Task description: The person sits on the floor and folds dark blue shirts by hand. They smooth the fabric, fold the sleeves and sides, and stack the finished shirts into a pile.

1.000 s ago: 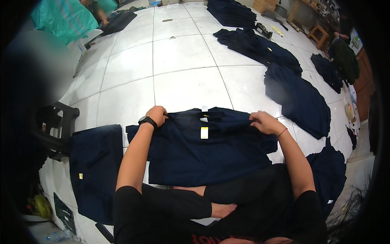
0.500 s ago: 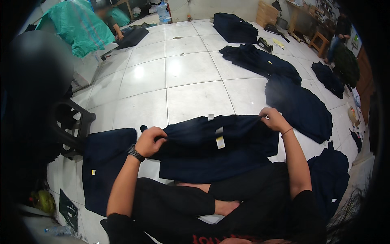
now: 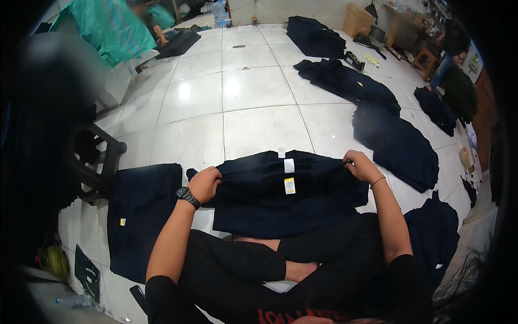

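A navy garment (image 3: pixel 318 200) is spread in front of my crossed legs, with a white label (image 3: pixel 288 165) and a yellow-and-white tag (image 3: pixel 290 185) near its middle top. My left hand (image 3: pixel 205 183), wearing a dark watch, pinches the garment's upper left part. My right hand (image 3: pixel 360 166) grips its upper right edge. To my left lies a folded navy garment (image 3: pixel 141 221) with a small yellow tag; more dark fabric (image 3: pixel 431 232) lies by my right leg.
Navy piles (image 3: pixel 396 146) line the right of the tiled floor (image 3: pixel 189 129). A black plastic stool (image 3: pixel 105 156) stands at left, a wooden stool (image 3: pixel 426 62) at back right. Co-workers appear at far left (image 3: pixel 151 29) and far right (image 3: pixel 453 43); green plastic sacks (image 3: pixel 102 32) lie at back left.
My left hand has moved toward me with the garment's edge, then slightly upward. My view has tilted up a little, showing more of the back wall and the right-hand co-worker.
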Demonstrator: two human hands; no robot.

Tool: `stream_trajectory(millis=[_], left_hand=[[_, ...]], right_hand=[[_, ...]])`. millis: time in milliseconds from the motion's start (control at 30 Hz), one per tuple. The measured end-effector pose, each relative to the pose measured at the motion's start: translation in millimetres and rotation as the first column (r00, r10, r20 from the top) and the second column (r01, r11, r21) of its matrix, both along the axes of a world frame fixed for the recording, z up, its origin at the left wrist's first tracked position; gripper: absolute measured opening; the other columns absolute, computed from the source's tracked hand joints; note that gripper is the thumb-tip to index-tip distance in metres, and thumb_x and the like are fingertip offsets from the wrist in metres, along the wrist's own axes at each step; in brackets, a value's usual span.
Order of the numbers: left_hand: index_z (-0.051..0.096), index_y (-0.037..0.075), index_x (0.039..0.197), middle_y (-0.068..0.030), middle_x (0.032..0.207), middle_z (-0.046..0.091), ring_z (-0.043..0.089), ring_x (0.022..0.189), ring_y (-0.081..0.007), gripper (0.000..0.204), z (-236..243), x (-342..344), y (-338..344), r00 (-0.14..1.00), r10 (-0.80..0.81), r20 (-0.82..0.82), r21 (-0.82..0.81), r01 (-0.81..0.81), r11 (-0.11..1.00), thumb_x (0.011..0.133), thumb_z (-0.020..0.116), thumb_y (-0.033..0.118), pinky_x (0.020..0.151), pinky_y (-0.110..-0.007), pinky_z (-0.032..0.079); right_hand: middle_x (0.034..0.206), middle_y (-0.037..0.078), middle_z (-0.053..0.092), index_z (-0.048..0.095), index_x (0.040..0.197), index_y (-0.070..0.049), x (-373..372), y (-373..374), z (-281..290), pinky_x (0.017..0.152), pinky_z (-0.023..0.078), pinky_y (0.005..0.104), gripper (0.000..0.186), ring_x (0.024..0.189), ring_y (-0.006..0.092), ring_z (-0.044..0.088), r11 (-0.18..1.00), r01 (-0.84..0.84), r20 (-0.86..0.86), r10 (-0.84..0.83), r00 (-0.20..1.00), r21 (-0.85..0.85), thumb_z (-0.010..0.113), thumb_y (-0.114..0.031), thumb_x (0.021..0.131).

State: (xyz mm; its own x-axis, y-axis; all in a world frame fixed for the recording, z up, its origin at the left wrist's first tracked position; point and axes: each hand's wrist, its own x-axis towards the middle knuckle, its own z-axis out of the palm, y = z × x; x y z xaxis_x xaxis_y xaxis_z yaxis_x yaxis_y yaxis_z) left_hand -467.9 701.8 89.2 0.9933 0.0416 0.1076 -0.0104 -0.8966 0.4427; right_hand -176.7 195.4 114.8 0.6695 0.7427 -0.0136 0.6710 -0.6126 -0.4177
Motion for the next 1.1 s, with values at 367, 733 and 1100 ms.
stream_trajectory(millis=[367, 733, 1100], left_hand=[[0.066, 0.032, 0.141, -0.014, 0.112, 0.066, 0.073, 0.092, -0.0355, 0.054, 25.9, -7.3, -51.3, 0.915, -0.283, -0.286, 0.323, 0.37, 0.871, 0.094, 0.062, 0.004, 0.084, -0.046, 0.06], [0.014, 0.062, 0.168, -0.0162, 0.104, 0.065, 0.074, 0.072, -0.0234, 0.08, 25.1, -7.0, -103.4, 0.745, -0.323, -0.584, 0.429, 0.62, 0.657, 0.111, 0.049, 0.018, 0.065, -0.036, 0.061], [0.076, 0.011, 0.114, -0.013, 0.109, 0.071, 0.074, 0.095, -0.037, 0.022, 16.4, -3.5, -26.9, 0.978, -0.152, -0.14, 0.177, 0.176, 0.968, 0.094, 0.068, 0.007, 0.084, -0.048, 0.06]], right_hand=[[0.107, 0.018, 0.073, 0.071, 0.111, -0.009, -3.4, 0.1, -1.8, 0.098, 0.052, 0.0515, 0.017, 0.108, 0.0404, 0.066, 0.988, 0.031, 0.116, -0.014, 0.993, -0.152, 0.071, -0.009, 0.094], [0.106, 0.014, 0.076, 0.072, 0.11, -0.011, 9.3, 5.1, -20.9, 0.097, 0.049, 0.0519, 0.016, 0.111, 0.0373, 0.067, 0.977, 0.066, 0.173, -0.031, 0.984, -0.203, 0.07, -0.01, 0.094], [0.103, 0.018, 0.079, 0.079, 0.104, -0.003, 8.1, -0.2, 6.5, 0.092, 0.057, 0.0445, 0.018, 0.1, 0.0375, 0.073, 0.997, 0.069, -0.095, -0.07, 0.993, -0.015, 0.075, -0.011, 0.088]])
